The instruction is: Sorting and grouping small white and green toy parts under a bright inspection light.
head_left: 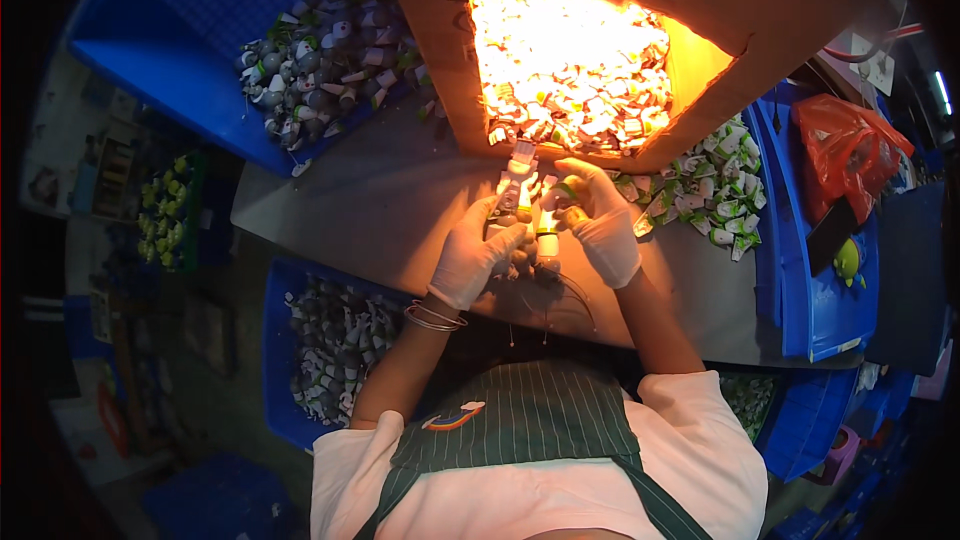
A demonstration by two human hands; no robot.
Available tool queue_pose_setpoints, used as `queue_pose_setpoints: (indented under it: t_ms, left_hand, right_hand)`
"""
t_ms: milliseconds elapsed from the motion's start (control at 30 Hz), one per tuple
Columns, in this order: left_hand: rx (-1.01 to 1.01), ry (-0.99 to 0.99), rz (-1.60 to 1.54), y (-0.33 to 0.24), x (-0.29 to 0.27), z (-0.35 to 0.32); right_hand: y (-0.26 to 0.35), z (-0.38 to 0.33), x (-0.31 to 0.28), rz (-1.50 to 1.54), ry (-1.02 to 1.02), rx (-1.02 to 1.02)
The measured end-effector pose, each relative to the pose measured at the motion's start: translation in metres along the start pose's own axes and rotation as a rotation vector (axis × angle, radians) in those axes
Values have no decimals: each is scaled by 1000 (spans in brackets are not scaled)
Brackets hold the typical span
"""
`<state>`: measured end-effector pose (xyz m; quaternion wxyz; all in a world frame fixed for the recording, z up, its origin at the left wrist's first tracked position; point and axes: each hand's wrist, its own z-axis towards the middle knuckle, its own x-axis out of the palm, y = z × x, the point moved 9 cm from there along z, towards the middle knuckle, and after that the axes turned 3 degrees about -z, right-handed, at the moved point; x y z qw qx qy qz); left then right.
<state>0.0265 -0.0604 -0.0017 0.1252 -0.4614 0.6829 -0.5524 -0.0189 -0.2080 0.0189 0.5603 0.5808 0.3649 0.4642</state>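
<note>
Both my hands wear thin whitish gloves and meet over the table at the mouth of a cut-open cardboard box. My left hand [475, 252] is closed, with thumb and fingers around a small white plastic part [519, 172] of a small cluster. My right hand [604, 238] is closed too, its bent fingers pinching a small piece with a green edge [572, 192]. Between the hands stands a white part with a yellow-green band [547, 240]. Several grey rounded pieces lie under my left fingers, and thin wires trail toward me. Glare blurs the fine detail.
The brightly lit cardboard box [455, 50] holds a heap of small white parts. A pile of white-and-green pieces [715, 185] lies on the table [330, 215] at right. Blue crates [150, 65] with grey-and-white parts stand left; another blue bin [275, 370] sits below. A red plastic bag [845, 145] hangs at right.
</note>
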Motion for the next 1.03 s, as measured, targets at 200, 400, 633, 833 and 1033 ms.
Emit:
queue_pose_setpoints:
  t_ms: [200, 400, 633, 833, 1033]
  left_hand:
    - [167, -58, 195, -25, -4, -2]
    - [155, -57, 71, -22, -11, -5]
    - [248, -142, 441, -30, -15, -8]
    - [506, -193, 736, -45, -9, -14]
    - [232, -17, 581, -21, -6, -5]
  right_hand:
    - [-1, -3, 24, -353, -2, -246]
    - [48, -11, 48, -946, -48, -478]
    - [-3, 6, 33, -6, 52, 155]
    - [-13, 9, 46, 179, 115, 212]
    - [-28, 2, 46, 320, 123, 249]
